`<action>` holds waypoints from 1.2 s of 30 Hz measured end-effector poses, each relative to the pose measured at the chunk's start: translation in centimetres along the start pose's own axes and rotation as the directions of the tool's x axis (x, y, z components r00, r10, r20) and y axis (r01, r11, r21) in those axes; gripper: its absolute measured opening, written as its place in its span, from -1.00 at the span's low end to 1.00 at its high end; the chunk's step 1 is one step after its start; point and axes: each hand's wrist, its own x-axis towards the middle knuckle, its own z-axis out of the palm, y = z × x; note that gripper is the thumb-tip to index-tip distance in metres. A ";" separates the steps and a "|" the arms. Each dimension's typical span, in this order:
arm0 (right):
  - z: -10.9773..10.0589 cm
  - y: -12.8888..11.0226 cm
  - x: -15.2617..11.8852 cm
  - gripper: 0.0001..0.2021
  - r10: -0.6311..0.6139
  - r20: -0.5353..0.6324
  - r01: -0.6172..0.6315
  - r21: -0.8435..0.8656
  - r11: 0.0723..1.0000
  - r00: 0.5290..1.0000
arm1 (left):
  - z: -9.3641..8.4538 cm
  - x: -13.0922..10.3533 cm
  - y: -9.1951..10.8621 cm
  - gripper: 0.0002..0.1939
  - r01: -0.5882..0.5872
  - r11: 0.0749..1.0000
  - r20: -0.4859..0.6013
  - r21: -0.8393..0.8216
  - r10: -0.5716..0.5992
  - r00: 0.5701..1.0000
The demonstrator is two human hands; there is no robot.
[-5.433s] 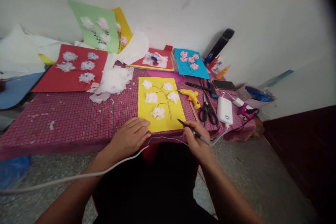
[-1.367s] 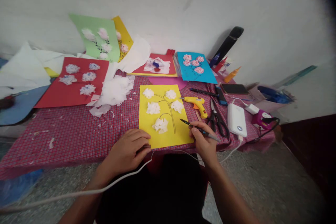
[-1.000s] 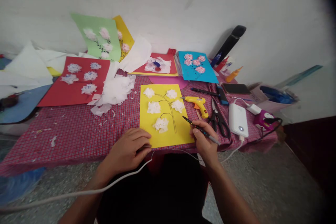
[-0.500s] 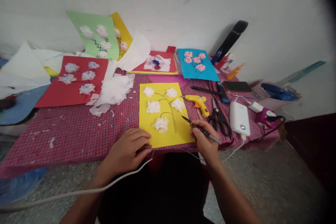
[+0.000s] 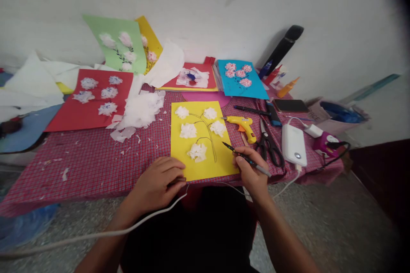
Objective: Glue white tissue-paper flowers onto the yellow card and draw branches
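Note:
A yellow sheet of paper point(image 5: 205, 170) lies before me, bearing several crumpled white paper flowers point(image 5: 197, 152) and thin dark stem lines point(image 5: 211, 140). My left hand point(image 5: 162, 179) is closed at the sheet's lower left corner, fingers curled over it and thumb by the table edge. Part of that grip is hidden. In my right hand point(image 5: 253, 170) is a black-and-grey marker pen point(image 5: 245, 158), held in a writing grip. Its tip points up and left over the sheet's right side, right of the stem; whether it touches the paper I cannot tell.
Right of the sheet lie a yellow glue gun point(image 5: 241, 126), black scissors point(image 5: 270, 149) and a white power bank point(image 5: 294, 145). White paper scraps point(image 5: 142, 111) and a red flower card point(image 5: 92, 98) are at left. A white cable point(image 5: 128, 227) crosses in front of me.
The whole view has shifted very slightly. Both hands, the marker pen and the yellow sheet keep the same places relative to each other.

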 end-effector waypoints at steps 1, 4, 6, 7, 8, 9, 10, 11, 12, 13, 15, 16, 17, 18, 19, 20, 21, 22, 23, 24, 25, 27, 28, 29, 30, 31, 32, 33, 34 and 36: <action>0.0 0.0 0.0 -0.85 0.002 -0.002 -0.002 0.002 1.000 1.000 | 0.0 0.0 0.0 -0.99 -0.001 1.000 0.000 0.001 0.001 1.000; 0.0 0.0 0.0 -0.85 -0.001 -0.008 0.001 -0.001 1.000 1.000 | 0.0 0.0 0.0 -0.99 -0.004 1.000 -0.002 0.002 0.004 1.000; 0.0 0.0 0.0 -0.85 -0.010 -0.010 0.010 -0.010 1.000 1.000 | -0.1 0.0 0.0 -0.99 -0.004 1.000 -0.005 -0.001 0.004 1.000; 0.0 -0.1 0.0 -0.85 -0.014 -0.010 0.014 -0.017 1.000 1.000 | -0.1 0.1 0.0 -0.99 -0.004 1.000 -0.005 -0.003 0.004 1.000; 0.1 -0.1 0.0 -0.85 -0.019 -0.009 0.019 -0.023 1.000 1.000 | -0.1 0.1 0.1 -0.99 -0.003 1.000 -0.005 -0.004 0.003 1.000; 0.1 -0.1 0.0 -0.85 -0.021 -0.009 0.021 -0.029 0.999 1.000 | -0.1 0.1 0.1 -0.99 -0.003 1.000 -0.005 -0.005 0.003 1.000; 0.1 -0.2 0.0 -0.85 -0.022 -0.011 0.021 -0.032 0.999 1.000 | -0.1 0.1 0.1 -0.99 -0.004 1.000 -0.004 -0.005 0.004 1.000; 0.1 -0.1 0.0 -0.85 -0.021 -0.014 0.021 -0.033 0.999 1.000 | -0.1 0.1 0.1 -0.98 -0.006 1.000 -0.006 -0.005 0.006 1.000; 0.1 -0.1 0.0 -0.85 -0.019 -0.017 0.019 -0.032 0.999 1.000 | -0.1 0.1 0.1 -0.98 -0.008 1.000 -0.009 -0.005 0.008 1.000; 0.1 -0.1 0.0 -0.85 -0.017 -0.018 0.016 -0.030 0.999 1.000 | -0.1 0.0 0.1 -0.99 -0.009 1.000 -0.014 -0.005 0.009 1.000; 0.1 0.0 0.0 -0.85 -0.015 -0.017 0.014 -0.028 1.000 1.000 | -0.1 0.0 0.1 -0.99 -0.010 1.000 -0.021 -0.005 0.010 1.000; 0.1 0.1 0.0 -0.84 -0.015 -0.017 0.014 -0.027 1.000 1.000 | -0.1 0.0 0.1 -0.99 -0.011 1.000 -0.021 -0.005 0.011 1.000; 0.1 0.1 0.0 -0.84 -0.014 -0.016 0.014 -0.026 1.000 1.000 | -0.1 0.0 0.1 -0.99 -0.011 1.000 -0.020 -0.004 0.011 1.000; 0.1 0.2 0.0 -0.84 -0.014 -0.017 0.013 -0.026 1.000 1.000 | -0.1 0.0 0.1 -0.99 -0.011 1.000 -0.017 -0.004 0.011 1.000; 0.1 0.1 0.0 -0.84 -0.013 -0.019 0.013 -0.025 1.000 1.000 | -0.1 0.0 0.1 -0.98 -0.009 1.000 -0.013 -0.005 0.008 1.000; 0.2 0.1 0.0 -0.84 -0.014 -0.023 0.013 -0.025 1.000 1.000 | -0.1 0.0 0.1 -0.98 -0.005 1.000 -0.008 -0.006 0.005 1.000; 0.2 0.0 0.0 -0.84 -0.017 -0.025 0.016 -0.032 0.999 1.000 | -0.1 0.0 0.1 -0.98 -0.002 1.000 -0.006 -0.007 0.002 1.000; 0.3 -0.2 0.0 -0.83 -0.030 -0.023 0.028 -0.052 0.998 0.999 | -0.1 0.0 0.0 -0.98 0.000 1.000 -0.003 -0.007 0.000 1.000; 0.4 -0.4 0.1 -0.83 -0.053 -0.014 0.051 -0.089 0.995 0.999 | -0.1 0.0 0.0 -0.98 0.000 1.000 -0.003 -0.008 0.000 1.000; 0.7 -0.7 0.1 -0.83 -0.084 0.006 0.084 -0.138 0.987 0.996 | 0.0 0.0 0.0 -0.98 -0.002 1.000 -0.004 -0.009 0.002 1.000; 1.0 -1.0 0.2 -0.82 -0.117 0.035 0.122 -0.191 0.974 0.992 | 0.0 0.0 0.0 -0.98 -0.006 1.000 -0.007 -0.010 0.006 1.000; 1.8 -1.7 0.5 -0.83 -0.177 0.094 0.196 -0.281 0.939 0.980 | 0.0 0.0 0.0 -0.98 -0.010 1.000 -0.013 -0.011 0.010 1.000; 2.2 -2.1 0.7 -0.84 -0.201 0.113 0.226 -0.312 0.923 0.973 | 0.0 0.0 0.0 -0.98 -0.013 1.000 -0.016 -0.012 0.013 1.000; 2.7 -2.4 1.0 -0.86 -0.222 0.122 0.251 -0.335 0.908 0.967 | -0.1 0.0 0.1 -0.98 -0.015 1.000 -0.019 -0.012 0.015 1.000; 3.2 -2.8 1.3 -0.88 -0.246 0.127 0.275 -0.353 0.894 0.961 | -0.1 0.1 0.1 -0.98 -0.015 1.000 -0.019 -0.011 0.015 1.000; 3.6 -3.0 1.7 -0.91 -0.271 0.130 0.300 -0.369 0.880 0.954 | -0.2 0.1 0.2 -0.98 -0.016 1.000 -0.018 -0.011 0.016 1.000; 4.0 -3.3 2.2 -0.94 -0.294 0.137 0.325 -0.382 0.865 0.946 | -0.2 0.1 0.2 -0.97 -0.015 1.000 -0.018 -0.010 0.015 1.000; 4.2 -3.4 2.7 -0.95 -0.315 0.147 0.347 -0.389 0.853 0.938 | -0.3 0.2 0.2 -0.97 -0.013 1.000 -0.017 -0.011 0.013 1.000; 4.4 -3.6 3.3 -0.96 -0.334 0.160 0.370 -0.392 0.843 0.929 | -0.3 0.2 0.3 -0.96 -0.011 1.000 -0.015 -0.012 0.011 1.000; 4.6 -3.6 4.4 -0.92 -0.368 0.193 0.415 -0.391 0.822 0.910 | -0.3 0.2 0.3 -0.96 -0.009 1.000 -0.015 -0.014 0.009 1.000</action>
